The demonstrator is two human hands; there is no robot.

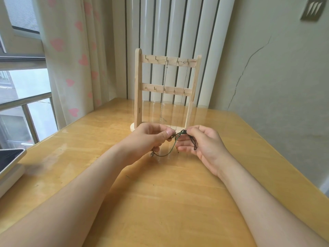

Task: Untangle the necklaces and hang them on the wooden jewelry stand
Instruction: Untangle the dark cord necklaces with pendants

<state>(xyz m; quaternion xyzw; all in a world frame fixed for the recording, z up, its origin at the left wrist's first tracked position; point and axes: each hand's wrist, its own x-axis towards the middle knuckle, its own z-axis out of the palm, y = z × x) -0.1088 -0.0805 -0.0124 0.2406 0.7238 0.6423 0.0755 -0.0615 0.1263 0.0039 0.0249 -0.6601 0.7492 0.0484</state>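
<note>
A wooden jewelry stand (138,90) with two hook rails rises at the back of the table. Thin silver chains (163,90) hang from hooks on its top rail. Just in front of its base, my left hand (151,138) and my right hand (201,143) hold a dark green cord necklace (170,150) between them. Left thumb and fingers pinch one end of a knotted bunch; right fingertips pinch the other end. A loop of cord droops below my left hand with a small bead at its end, and a dark strand lies across my right palm.
The yellow wooden table (160,193) stretches under my forearms. A tablet on a white box (8,166) sits at the left edge. Curtain and window are on the left, a white radiator behind the stand, a wall on the right.
</note>
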